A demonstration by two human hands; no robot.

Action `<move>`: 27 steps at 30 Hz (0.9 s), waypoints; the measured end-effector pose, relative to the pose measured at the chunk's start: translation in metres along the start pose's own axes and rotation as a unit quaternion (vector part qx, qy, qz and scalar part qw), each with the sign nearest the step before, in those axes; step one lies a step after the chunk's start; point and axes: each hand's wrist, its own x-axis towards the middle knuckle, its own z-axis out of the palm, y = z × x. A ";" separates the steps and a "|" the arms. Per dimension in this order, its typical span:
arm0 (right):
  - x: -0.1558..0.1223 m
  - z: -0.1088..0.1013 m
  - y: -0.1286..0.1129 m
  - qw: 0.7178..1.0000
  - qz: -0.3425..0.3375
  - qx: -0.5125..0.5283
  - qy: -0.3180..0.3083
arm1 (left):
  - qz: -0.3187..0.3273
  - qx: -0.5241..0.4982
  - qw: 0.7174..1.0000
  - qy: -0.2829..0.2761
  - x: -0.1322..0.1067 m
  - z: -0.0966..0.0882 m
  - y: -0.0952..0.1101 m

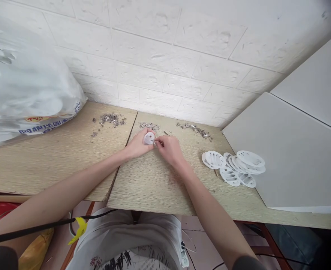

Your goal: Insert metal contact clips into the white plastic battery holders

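L hand grasping white disc by rim, over tabletop, nearer far edge; R hand fingertips beside disc, can't tell if gripping sth. Tip: brace disc, avoid flexing, R pressure light.

Plastic disc (smooth), wood-grained tabletop

Wooden table, metal bits, white discs, bag

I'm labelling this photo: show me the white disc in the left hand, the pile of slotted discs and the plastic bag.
White disc [148, 138]: head view, middle of its face.
Pile of slotted discs [234, 164]: head view, a disc near its middle.
Plastic bag [33, 84]: head view, its side.
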 end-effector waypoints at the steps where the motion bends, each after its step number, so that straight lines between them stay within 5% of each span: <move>1: 0.000 -0.001 0.000 1.000 0.002 0.005 -0.003 | 0.002 0.002 1.000 0.001 0.000 0.000 -0.002; 8: 0.000 -0.004 -0.001 0.999 0.031 0.007 -0.035 | 0.003 0.019 1.000 0.010 0.000 0.001 -0.002; 27: -0.001 -0.009 -0.004 0.999 0.018 -0.003 -0.027 | 0.008 0.038 0.995 -0.091 -0.004 -0.001 -0.002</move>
